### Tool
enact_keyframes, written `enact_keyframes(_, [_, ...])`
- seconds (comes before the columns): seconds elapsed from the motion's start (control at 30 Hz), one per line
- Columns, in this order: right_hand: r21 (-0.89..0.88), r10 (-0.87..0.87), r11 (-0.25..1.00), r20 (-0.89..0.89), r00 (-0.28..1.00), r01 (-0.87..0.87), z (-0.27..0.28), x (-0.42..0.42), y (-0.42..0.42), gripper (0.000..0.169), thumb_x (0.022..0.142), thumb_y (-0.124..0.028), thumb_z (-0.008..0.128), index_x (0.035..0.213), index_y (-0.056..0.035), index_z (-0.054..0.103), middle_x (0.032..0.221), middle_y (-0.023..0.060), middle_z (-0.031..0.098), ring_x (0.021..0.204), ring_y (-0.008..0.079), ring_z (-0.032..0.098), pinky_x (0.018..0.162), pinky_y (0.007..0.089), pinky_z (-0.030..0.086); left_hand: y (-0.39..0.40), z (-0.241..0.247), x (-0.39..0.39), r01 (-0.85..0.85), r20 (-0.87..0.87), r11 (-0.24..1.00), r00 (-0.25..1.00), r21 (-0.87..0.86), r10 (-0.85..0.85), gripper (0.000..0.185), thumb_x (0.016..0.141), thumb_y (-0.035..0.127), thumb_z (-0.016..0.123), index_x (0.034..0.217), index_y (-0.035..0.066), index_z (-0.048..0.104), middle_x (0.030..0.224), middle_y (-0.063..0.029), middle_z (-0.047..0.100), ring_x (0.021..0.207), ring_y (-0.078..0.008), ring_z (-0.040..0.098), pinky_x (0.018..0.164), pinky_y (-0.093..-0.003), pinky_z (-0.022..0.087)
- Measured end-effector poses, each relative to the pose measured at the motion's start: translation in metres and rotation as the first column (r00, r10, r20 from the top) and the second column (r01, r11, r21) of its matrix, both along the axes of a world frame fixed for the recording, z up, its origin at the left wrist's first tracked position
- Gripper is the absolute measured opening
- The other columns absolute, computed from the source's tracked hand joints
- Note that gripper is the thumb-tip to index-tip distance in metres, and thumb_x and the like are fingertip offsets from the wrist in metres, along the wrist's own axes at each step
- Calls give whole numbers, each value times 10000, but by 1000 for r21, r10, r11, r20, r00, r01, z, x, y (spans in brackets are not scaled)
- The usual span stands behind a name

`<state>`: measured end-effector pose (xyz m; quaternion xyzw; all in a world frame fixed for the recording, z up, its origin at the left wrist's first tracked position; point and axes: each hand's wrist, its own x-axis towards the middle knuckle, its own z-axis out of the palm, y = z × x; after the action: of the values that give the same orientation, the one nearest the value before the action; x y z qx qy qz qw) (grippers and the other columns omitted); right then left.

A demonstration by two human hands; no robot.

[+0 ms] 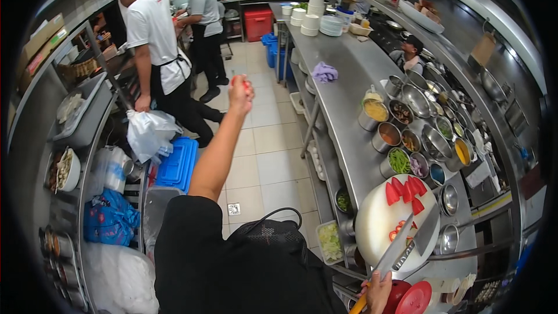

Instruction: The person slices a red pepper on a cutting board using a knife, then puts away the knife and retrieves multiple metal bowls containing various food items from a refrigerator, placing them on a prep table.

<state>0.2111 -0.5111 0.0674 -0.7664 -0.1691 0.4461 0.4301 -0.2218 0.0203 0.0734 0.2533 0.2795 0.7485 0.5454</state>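
My left hand (242, 96) is stretched out over the tiled aisle, closed around a small red thing, mostly hidden by the fingers. My right hand (378, 293) grips a chef's knife (394, 244) by its orange handle, low at the right. The blade reaches over a thick, round white cutting board (370, 218). On the board lie several red bell pepper pieces (407, 189). Smaller cut red bits (394, 232) sit near the blade. Beside the knife rests a second broad blade (426, 232), partly over the board.
Metal containers of cut food (399, 161) crowd the steel counter (335, 104) beyond the board. A purple cloth (324, 72) and stacked bowls (310, 24) sit farther along. At left, a co-worker (152, 30) holds a white plastic bag (150, 133) above a blue lidded bin (176, 161).
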Motion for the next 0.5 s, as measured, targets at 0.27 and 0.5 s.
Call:
enact_keyframes(0.27, [124, 87, 986, 165, 982, -109, -5, 5, 23, 240, 992, -268, 491, 1056, -69, 373, 601, 88, 515, 390, 132, 477, 336, 268, 425, -45, 20, -100, -12, -83, 998, 997, -69, 6, 543, 960, 642, 312, 960, 121, 466, 657, -29, 481, 404, -70, 367, 327, -208, 243])
enact_keyframes(0.5, [31, 77, 996, 183, 980, -85, -5, -1, 21, 219, 986, -249, 497, 960, -51, 408, 596, 71, 537, 427, 138, 513, 371, 291, 411, -10, -15, 23, 345, -309, 903, 856, -256, -414, 493, 970, 585, 330, 959, 109, 462, 667, -48, 508, 462, -119, 474, 332, -227, 300])
